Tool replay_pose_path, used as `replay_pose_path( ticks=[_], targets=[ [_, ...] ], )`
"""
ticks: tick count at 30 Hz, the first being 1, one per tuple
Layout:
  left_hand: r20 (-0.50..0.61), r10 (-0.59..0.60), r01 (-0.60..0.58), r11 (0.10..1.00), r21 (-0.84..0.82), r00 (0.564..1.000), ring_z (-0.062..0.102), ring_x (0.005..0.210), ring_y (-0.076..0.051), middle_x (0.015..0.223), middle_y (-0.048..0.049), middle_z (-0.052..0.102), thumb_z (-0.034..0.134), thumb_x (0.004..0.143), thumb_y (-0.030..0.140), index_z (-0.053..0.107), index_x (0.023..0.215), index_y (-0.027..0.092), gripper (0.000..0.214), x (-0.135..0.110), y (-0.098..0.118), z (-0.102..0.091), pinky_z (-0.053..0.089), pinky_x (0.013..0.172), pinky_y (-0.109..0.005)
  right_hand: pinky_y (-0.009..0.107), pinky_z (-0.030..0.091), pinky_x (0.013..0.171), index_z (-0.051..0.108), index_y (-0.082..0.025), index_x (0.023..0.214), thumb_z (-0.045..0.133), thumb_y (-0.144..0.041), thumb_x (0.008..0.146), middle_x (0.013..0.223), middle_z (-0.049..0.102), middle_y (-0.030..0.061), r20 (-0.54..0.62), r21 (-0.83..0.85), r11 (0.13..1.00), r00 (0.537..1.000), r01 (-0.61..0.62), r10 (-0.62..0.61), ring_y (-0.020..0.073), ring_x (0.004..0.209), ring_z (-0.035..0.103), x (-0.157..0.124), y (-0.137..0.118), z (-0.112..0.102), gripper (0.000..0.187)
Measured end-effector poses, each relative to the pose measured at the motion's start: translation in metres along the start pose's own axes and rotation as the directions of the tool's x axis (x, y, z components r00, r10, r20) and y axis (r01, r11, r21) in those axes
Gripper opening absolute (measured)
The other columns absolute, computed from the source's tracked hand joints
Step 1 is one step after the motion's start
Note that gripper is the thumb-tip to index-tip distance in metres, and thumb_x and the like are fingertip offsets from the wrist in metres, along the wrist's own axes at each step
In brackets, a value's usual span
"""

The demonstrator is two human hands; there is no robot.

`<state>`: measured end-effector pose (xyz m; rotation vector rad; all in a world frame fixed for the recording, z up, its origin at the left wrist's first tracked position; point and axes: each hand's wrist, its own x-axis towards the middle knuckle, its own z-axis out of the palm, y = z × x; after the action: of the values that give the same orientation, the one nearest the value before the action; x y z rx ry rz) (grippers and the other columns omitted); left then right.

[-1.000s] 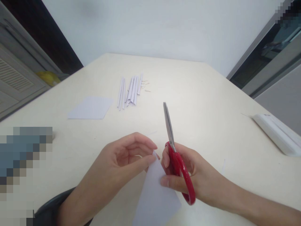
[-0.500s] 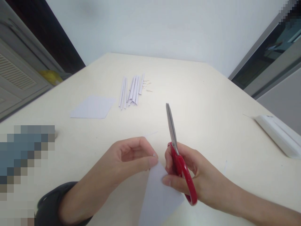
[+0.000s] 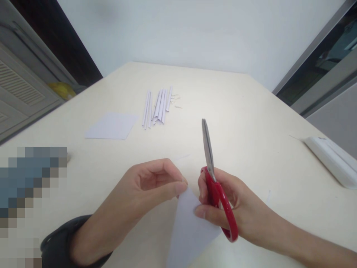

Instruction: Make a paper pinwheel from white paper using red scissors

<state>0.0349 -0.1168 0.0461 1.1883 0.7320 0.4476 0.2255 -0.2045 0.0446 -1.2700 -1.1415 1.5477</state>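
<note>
Near the front of the table, my left hand (image 3: 156,190) pinches the upper corner of a white sheet of paper (image 3: 189,227) between thumb and fingers. My right hand (image 3: 223,201) is closed around the red handles of a pair of scissors (image 3: 220,197), whose blades are together and point away from me. The right thumb also presses on the right side of the paper. The sheet's lower end runs out of view at the bottom edge.
Rolled paper tubes (image 3: 160,106) lie at the back centre, with small scraps (image 3: 175,98) beside them. Flat paper (image 3: 111,125) lies to their left. A white, box-like object (image 3: 331,162) sits at the right edge. Thin paper strips (image 3: 182,156) lie on the table (image 3: 223,89).
The scissors and my right hand have shifted slightly right. My left fingertips have closed more tightly on the paper's corner. The whole view has moved a little.
</note>
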Motion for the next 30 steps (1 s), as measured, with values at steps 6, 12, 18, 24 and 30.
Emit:
replay_pose_path(
  ticks=[6, 12, 18, 24, 30],
  targets=[
    [0.008, -0.033, 0.033, 0.999, -0.016, 0.999, 0.054, 0.061, -0.008, 0.065, 0.0069, 0.065, 0.074, 0.084, 0.025, 0.067, 0.068, 0.023, 0.017, 0.002, -0.001, -0.002, 0.043, 0.055, -0.013, 0.021, 0.036, 0.056, 0.051, -0.022, 0.076, 0.080, -0.017, 0.076, 0.069, 0.049, -0.0078, 0.002, -0.023, 1.000, 1.000, 0.005, -0.005, 0.0093, 0.062, 0.043, 0.000, 0.000, 0.000, 0.030],
    [0.059, -0.024, 0.019, 0.997, 0.077, 0.998, 0.060, 0.068, -0.010, 0.074, 0.0047, 0.069, 0.073, 0.085, 0.028, 0.069, 0.078, 0.023, 0.009, 0.000, -0.002, -0.003, 0.046, 0.062, -0.016, 0.019, 0.036, 0.052, 0.052, -0.022, 0.077, 0.080, -0.014, 0.076, 0.069, 0.048, -0.0087, -0.022, 0.012, 1.000, 1.000, 0.003, -0.002, 0.0070, 0.058, 0.043, 0.000, 0.001, 0.001, 0.030],
    [0.096, -0.076, 0.073, 0.997, 0.035, 0.992, 0.061, 0.069, -0.011, 0.073, 0.0034, 0.069, 0.072, 0.084, 0.026, 0.067, 0.076, 0.020, 0.011, 0.002, -0.002, 0.004, 0.047, 0.063, -0.017, 0.016, 0.033, 0.044, 0.051, -0.023, 0.079, 0.079, -0.013, 0.078, 0.067, 0.050, -0.0107, -0.041, 0.015, 1.000, 0.999, -0.007, 0.007, 0.0031, 0.048, 0.042, -0.002, 0.002, 0.000, 0.030],
    [0.029, -0.011, 0.009, 0.998, 0.065, 1.000, 0.054, 0.063, -0.009, 0.065, 0.0050, 0.063, 0.069, 0.087, 0.027, 0.064, 0.071, 0.020, 0.018, 0.000, -0.001, 0.004, 0.044, 0.059, -0.015, 0.015, 0.037, 0.051, 0.055, -0.021, 0.079, 0.082, -0.024, 0.078, 0.070, 0.053, -0.0084, -0.015, 0.012, 1.000, 1.000, 0.015, -0.014, 0.0050, 0.057, 0.047, -0.002, -0.002, -0.003, 0.028],
    [-0.020, 0.082, -0.080, 0.994, 0.072, 0.996, 0.055, 0.063, -0.009, 0.066, 0.0051, 0.063, 0.069, 0.087, 0.029, 0.063, 0.071, 0.021, 0.019, -0.001, 0.001, 0.001, 0.045, 0.059, -0.015, 0.022, 0.040, 0.056, 0.054, -0.017, 0.075, 0.067, -0.063, 0.081, 0.066, 0.053, -0.0024, 0.258, 0.129, 0.984, 0.963, -0.119, 0.083, 0.0106, 0.059, 0.050, -0.001, -0.006, -0.012, 0.049]
  ],
)
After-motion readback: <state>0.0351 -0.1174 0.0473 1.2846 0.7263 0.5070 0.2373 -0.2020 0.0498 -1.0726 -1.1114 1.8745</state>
